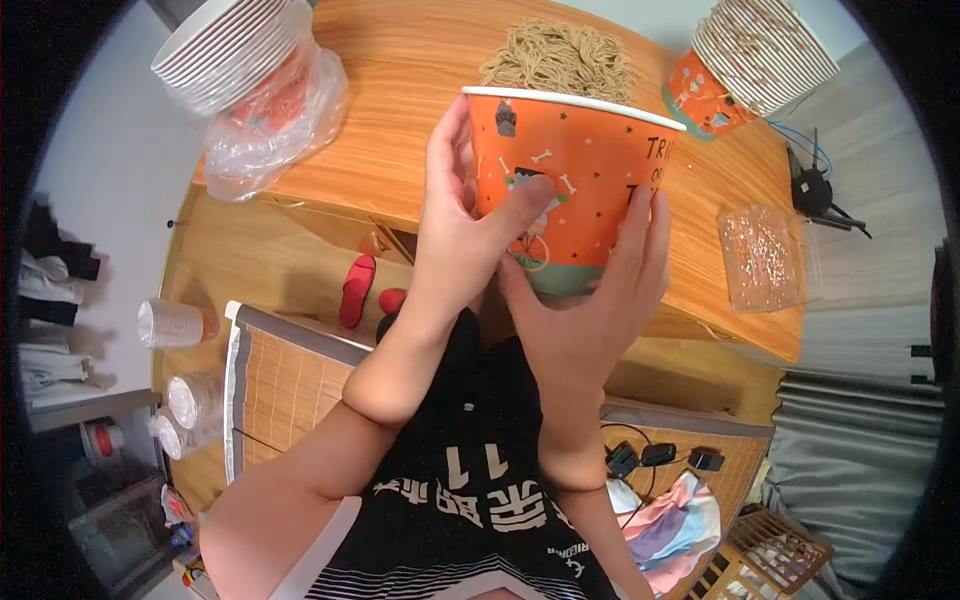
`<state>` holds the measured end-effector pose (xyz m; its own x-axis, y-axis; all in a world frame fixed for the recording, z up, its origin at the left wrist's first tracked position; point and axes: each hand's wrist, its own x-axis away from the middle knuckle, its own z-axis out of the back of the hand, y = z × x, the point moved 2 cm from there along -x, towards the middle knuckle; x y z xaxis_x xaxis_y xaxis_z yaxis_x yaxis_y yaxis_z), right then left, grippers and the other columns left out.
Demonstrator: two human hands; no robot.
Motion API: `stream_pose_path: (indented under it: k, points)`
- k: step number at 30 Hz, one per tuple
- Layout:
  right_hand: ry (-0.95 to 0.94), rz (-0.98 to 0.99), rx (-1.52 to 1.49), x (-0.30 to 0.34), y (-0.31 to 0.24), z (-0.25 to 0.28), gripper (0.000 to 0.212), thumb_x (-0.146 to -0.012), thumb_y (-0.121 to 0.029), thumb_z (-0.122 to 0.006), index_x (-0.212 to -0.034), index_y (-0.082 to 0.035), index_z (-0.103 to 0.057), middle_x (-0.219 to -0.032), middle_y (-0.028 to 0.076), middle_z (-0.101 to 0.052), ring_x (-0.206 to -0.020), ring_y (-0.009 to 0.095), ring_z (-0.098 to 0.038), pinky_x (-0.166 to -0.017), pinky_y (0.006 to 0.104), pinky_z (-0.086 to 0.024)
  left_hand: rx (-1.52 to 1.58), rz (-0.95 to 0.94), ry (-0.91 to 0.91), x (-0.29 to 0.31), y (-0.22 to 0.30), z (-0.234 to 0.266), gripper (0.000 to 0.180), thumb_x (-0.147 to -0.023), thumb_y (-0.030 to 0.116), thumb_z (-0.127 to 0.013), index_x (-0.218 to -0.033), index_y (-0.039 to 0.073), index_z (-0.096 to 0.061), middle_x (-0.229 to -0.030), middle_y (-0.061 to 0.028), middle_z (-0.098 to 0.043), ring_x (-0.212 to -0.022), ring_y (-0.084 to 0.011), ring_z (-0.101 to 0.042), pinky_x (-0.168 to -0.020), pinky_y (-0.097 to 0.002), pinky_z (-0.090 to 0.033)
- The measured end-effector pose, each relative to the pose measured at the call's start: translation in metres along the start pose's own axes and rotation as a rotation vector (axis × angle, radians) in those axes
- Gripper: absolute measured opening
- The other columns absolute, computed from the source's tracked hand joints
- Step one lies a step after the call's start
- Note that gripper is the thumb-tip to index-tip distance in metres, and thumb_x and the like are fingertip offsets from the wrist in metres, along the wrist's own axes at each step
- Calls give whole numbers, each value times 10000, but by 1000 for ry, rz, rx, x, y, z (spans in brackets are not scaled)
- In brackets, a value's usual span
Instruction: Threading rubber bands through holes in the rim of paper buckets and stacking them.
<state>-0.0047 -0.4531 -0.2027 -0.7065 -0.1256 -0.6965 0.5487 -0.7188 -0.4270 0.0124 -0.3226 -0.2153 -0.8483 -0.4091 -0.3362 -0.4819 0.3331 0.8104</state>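
Holding up an orange paper bucket (pixel 600 170) at the wood-grain table (pixel 400 110), your left hand (pixel 458 235) clasps its left side, thumb across the front; your right hand (pixel 590 325), fingers extended, presses its right.

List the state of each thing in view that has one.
Orange paper bucket, held
Left hand, gripping bucket's left side
Right hand, fingers against bucket's right side
Beige strands, loosely heaped
Left bucket stack, nested, partly bagged
Right bucket stack, nested, draped with strands
Plastic package, lying flat
Black router, antennas extended
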Motion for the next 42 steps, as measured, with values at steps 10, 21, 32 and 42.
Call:
stream_pose_path:
  k: [10, 21, 32, 42]
  points:
    - [-58, -137, -445, 6, 18, -12, 1055, -698, -158, -899, -1540, -8, -283, -1503, 177, -386, -1380, 285, -396, -1106, 430, -388, -144, -99, 91, -1, 13, 4, 875, -849, 109, -799, -1508, -27, -239, -1461, -174, -437, -1279, -235, -524, -1051, -373, -471]
    - [-102, -5, -586, 18, 64, -35, 1084, -699, -205, -908, -1543, 21, -266, -1562, 211, -330, -1425, 315, -369, -1153, 452, -340, -700, -179, -409, -41, 55, 32, 166, -828, 76, -729, -986, 27, -709, -1014, -70, -718, -1026, -211, -636, -992, -352, -432]
    - [8, 125, -463, 22, 78, -35, 970, -675, -322, -908, -1470, -26, -438, -1530, 246, -387, -1388, 414, -420, -1131, 483, -364, -963, -196, -755, -43, 70, 35, 73, -792, 0, -673, -864, -2, -679, -755, -76, -629, -773, -224, -529, -1003, -424, -359]
    - [15, 145, -650, 34, 108, -28, 944, -643, -313, -923, -1434, -47, -481, -1520, 227, -413, -1380, 383, -440, -1123, 474, -376, -994, -127, -781, -23, 71, -1, 114, -697, 40, -766, -778, 56, -687, -711, -12, -614, -699, -147, -565, -1060, -461, -349]
